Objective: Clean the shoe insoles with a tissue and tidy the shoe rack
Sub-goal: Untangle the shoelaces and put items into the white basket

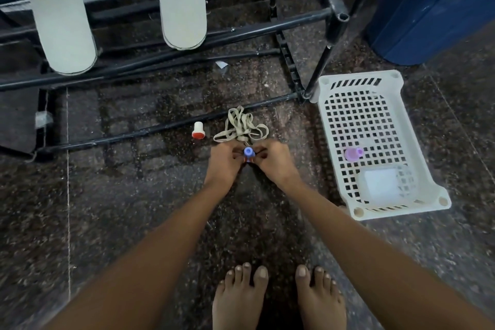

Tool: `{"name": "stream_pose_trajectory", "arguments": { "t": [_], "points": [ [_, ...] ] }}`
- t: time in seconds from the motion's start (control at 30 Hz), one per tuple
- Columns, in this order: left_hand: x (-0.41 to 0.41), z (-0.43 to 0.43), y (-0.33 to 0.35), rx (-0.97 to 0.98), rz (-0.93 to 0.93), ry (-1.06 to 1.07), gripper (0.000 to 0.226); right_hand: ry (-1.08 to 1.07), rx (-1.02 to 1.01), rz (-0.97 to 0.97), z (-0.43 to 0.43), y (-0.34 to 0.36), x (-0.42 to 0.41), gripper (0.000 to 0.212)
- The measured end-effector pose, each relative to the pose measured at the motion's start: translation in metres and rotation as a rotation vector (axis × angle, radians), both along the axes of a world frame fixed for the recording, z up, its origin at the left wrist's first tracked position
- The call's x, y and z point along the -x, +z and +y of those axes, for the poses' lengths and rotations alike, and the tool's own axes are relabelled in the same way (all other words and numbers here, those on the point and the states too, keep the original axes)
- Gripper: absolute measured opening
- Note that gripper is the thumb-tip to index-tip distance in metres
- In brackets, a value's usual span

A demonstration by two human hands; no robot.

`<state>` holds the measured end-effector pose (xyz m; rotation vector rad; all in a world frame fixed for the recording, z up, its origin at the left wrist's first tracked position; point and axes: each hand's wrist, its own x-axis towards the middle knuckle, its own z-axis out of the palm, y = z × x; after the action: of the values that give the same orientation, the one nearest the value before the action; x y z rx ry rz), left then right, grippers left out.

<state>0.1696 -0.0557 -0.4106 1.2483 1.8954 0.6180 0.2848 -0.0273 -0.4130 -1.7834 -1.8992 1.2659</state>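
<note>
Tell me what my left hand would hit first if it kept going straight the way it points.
Probably the tangled laces, lying just past the left hand; depth is hard to judge.

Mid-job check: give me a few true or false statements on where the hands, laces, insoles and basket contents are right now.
1. Left hand and right hand together hold a small blue-capped item. True.
2. The laces lie inside the basket. False: they lie bundled on the floor, to the left of the basket.
3. Two insoles rest on the bars of the rack. True.
4. The red-and-white cap is in the right hand. False: it lies on the floor, to the left of the laces, and no hand touches it.
5. A small purple item lies in the basket. True.
</note>
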Motion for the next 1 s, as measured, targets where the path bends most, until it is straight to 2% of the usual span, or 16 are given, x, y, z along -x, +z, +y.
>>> {"name": "stream_pose_trajectory", "arguments": {
  "t": [0.53, 0.67, 1.0],
  "points": [
    [-0.050, 0.033, 0.034, -0.130, -0.068, -0.104, 0.022, -0.083, -0.177, 0.042, 0.018, 0.047, -0.055, 0.009],
    [-0.076, 0.046, 0.040, -0.175, -0.090, -0.114, 0.019, -0.162, -0.228, 0.043, 0.023, 0.057, -0.080, 0.010],
    [-0.141, 0.070, 0.055, -0.238, -0.102, -0.302, 0.029, -0.328, -0.235, 0.008, 0.035, 0.064, -0.144, 0.015]
  ]
}}
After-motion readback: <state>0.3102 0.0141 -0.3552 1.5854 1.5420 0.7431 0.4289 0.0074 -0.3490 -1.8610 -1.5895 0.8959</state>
